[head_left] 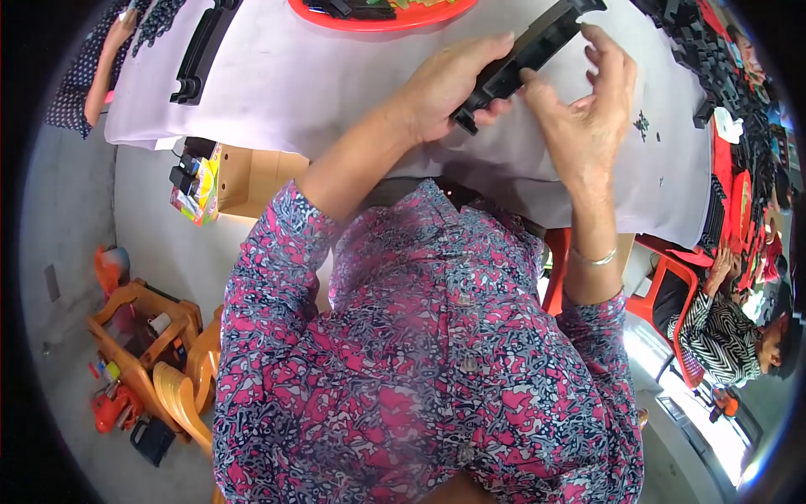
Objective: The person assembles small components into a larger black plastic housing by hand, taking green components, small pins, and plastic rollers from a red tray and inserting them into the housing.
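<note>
Over the near side of the table, a long black plastic part (529, 59) is held at a slant, its hollow side partly showing. My left hand (449, 88) grips its near end, with the thumb along one edge and fingertips showing below. My right hand (588, 118) spans the other side. Its thumb rests on the part's middle, while the forefinger touches or nearly touches the far end; the other fingers curl. Whether anything small sits under the right thumb cannot be seen. A similar black plastic part (201, 55) lies at the table's left.
A red tray (382, 21) with black and yellowish pieces stands at the far side. Tiny dark bits (642, 126) lie on the pale tablecloth (294, 76). Many black parts (684, 42) crowd the right. Other people sit left and right. Below are a cardboard box (260, 176) and wooden chair (143, 336).
</note>
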Demonstrator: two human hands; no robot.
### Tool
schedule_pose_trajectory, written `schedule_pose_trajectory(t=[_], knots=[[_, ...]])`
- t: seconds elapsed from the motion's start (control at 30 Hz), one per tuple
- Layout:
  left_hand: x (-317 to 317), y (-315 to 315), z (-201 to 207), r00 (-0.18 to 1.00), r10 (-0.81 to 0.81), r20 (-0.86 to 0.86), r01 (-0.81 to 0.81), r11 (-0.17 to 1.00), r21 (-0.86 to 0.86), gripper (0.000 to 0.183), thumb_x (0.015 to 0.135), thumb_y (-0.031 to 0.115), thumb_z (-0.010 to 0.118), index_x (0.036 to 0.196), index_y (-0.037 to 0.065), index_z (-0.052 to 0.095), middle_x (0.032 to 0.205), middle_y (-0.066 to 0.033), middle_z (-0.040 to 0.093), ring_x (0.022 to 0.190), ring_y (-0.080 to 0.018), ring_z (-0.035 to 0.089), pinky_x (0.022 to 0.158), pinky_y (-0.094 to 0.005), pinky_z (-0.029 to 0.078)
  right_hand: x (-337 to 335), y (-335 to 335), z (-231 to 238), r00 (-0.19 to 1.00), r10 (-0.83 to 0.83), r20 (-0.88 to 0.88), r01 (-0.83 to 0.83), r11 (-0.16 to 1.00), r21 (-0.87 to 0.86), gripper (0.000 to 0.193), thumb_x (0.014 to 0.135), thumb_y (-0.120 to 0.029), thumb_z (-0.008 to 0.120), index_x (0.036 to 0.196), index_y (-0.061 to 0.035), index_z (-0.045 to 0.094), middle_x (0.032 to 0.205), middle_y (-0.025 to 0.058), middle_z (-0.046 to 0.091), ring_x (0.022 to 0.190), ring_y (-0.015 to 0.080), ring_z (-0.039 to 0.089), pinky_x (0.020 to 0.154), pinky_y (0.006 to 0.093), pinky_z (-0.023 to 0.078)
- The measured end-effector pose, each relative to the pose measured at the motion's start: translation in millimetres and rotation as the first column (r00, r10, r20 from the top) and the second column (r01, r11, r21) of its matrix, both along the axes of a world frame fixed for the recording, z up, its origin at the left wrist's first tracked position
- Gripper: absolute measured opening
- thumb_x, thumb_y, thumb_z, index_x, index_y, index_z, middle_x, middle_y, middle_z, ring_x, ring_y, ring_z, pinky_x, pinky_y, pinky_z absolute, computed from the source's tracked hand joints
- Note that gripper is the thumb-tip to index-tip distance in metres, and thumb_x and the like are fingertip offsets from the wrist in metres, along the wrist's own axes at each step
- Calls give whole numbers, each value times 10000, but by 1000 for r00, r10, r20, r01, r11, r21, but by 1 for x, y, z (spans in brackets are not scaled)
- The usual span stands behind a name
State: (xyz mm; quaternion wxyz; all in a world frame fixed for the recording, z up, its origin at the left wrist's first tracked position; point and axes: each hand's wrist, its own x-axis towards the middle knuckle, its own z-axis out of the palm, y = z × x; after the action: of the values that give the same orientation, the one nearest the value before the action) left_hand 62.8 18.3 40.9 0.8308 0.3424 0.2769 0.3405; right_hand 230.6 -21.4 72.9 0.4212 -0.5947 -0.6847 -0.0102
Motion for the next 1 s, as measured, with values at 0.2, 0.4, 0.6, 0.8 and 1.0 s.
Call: schedule_pose_trajectory(t=[0.2,0.4,0.6,0.8,1.0], knots=[[9,-7,-8,994,109,31,-112,986,120,399,1059,410,512,1036,28,624,813,-65,624,579,-126,563,440,-256,418,-29,-8,-9,966,-14,-259,-26,988,-152,722,744,-126,771,1392,35,496,1239,170,660,998,240,674,815,355,555],[21,-20,-9,985,175,-9,-173,979,106,433,1079,411,448,1116,27,643,880,-56,657,653,-125,606,483,-268,460,-37,-12,-10,936,-72,-346,10,984,-178,543,774,-98,686,1286,20,552,997,162,638,857,305,671,727,435,550],[28,-31,-4,962,272,-3,-270,955,125,526,1098,440,376,1279,11,620,1143,-94,697,919,-155,678,718,-296,567,-35,-9,-22,993,-57,-99,63,997,52,478,805,-54,653,1270,38,599,1040,159,701,786,230,692,670,341,564],[34,-40,-8,941,332,74,-333,943,4,445,1085,472,426,1139,87,643,998,-43,684,873,-139,660,744,-310,548,-35,-10,-22,980,19,-199,-7,998,57,389,770,-42,643,1154,8,611,900,189,618,829,389,630,703,498,528],[30,-37,-20,949,303,81,-305,952,4,509,1095,464,368,1197,50,645,1034,-52,678,815,-116,641,642,-269,520,-33,-15,-18,986,88,-138,-88,996,6,340,781,-44,627,1113,27,605,919,212,629,869,413,625,731,507,537]])
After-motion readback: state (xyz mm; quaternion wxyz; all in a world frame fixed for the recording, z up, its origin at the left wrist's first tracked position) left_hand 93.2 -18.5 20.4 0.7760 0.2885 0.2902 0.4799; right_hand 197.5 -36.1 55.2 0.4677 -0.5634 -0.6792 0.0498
